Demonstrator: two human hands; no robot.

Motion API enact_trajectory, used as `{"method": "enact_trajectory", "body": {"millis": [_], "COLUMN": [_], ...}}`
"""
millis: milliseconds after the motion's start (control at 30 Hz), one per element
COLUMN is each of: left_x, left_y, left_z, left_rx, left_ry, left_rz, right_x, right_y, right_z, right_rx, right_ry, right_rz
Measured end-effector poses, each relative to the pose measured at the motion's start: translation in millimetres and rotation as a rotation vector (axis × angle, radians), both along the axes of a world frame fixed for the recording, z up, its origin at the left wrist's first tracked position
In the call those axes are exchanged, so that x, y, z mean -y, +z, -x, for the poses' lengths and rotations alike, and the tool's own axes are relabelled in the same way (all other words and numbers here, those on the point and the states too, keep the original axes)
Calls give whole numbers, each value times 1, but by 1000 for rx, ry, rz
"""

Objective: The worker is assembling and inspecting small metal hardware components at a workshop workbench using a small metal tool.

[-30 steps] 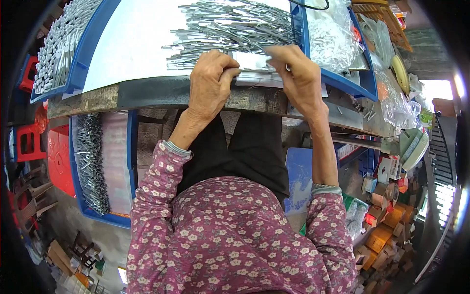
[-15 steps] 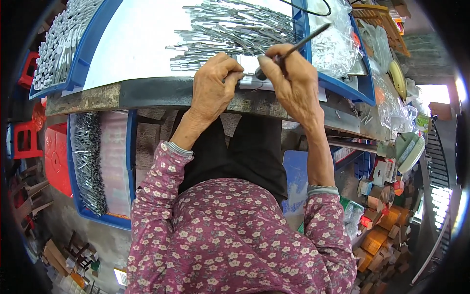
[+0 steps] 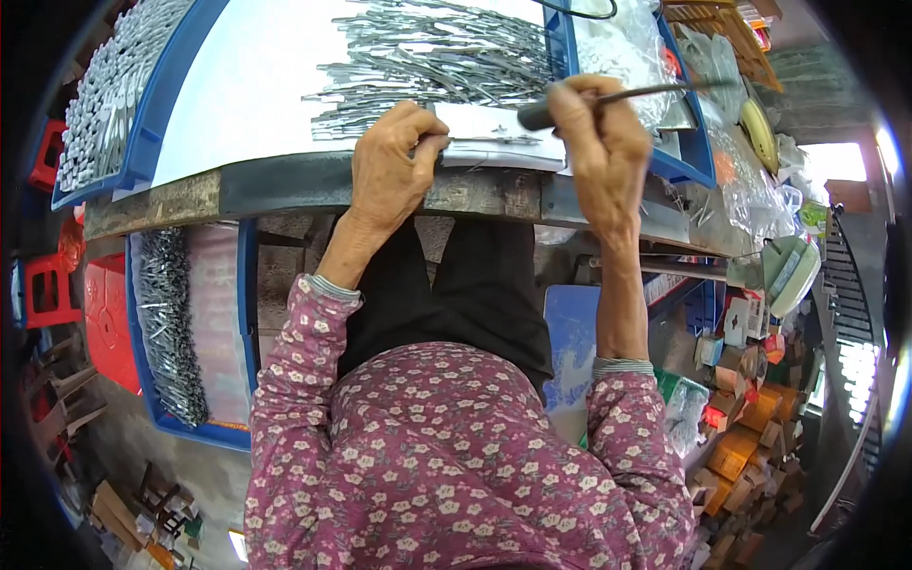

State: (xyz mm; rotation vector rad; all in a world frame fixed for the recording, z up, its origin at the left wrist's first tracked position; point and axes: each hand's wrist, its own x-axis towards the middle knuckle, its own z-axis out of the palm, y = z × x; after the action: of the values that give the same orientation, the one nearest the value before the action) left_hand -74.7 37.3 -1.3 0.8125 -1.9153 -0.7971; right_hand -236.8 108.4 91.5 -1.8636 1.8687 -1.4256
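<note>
My left hand (image 3: 394, 166) is at the front edge of the bench, thumb and forefinger pinched together; what they hold is hidden. Beside these fingertips, a thin metal piece (image 3: 503, 141) lies across a white block or pad (image 3: 475, 123). To the right, my right hand (image 3: 608, 142) is raised and blurred, closed around a dark tool (image 3: 539, 116). Its thick blunt end points left, and a thin rod sticks out to the right. Behind both hands, many slim grey metal strips (image 3: 427, 62) lie in a loose pile on white sheeting.
A blue tray (image 3: 157, 123) at left holds stacked pale-ended strips. Another blue tray (image 3: 698, 142) at right carries clear plastic bags. Below the bench stands a blue crate (image 3: 249, 294) of metal pieces, by red stools (image 3: 47, 285). Cardboard boxes (image 3: 741, 456) are heaped lower right.
My right hand has moved right and tilted the tool flatter, away from my left hand, baring the white block and metal piece. My left hand stays pinched, shifting slightly left with the whole view.
</note>
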Motion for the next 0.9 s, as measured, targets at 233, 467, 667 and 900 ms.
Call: {"method": "enact_trajectory", "body": {"millis": [233,467,667,900], "left_x": [-1,-3,-7,-15], "left_y": [6,17,15,35], "left_z": [6,15,33,14], "left_rx": [-20,138,283,96], "left_ry": [6,46,-51,-11], "left_rz": [-11,335,405,376], "right_x": [0,-24,-25,32], "right_y": [-37,-23,0,-17], "right_z": [6,47,73,121], "right_rx": [-270,326,17,-311], "right_ry": [-57,-140,-279,-283], "right_rz": [-119,-39,-24,-19]}}
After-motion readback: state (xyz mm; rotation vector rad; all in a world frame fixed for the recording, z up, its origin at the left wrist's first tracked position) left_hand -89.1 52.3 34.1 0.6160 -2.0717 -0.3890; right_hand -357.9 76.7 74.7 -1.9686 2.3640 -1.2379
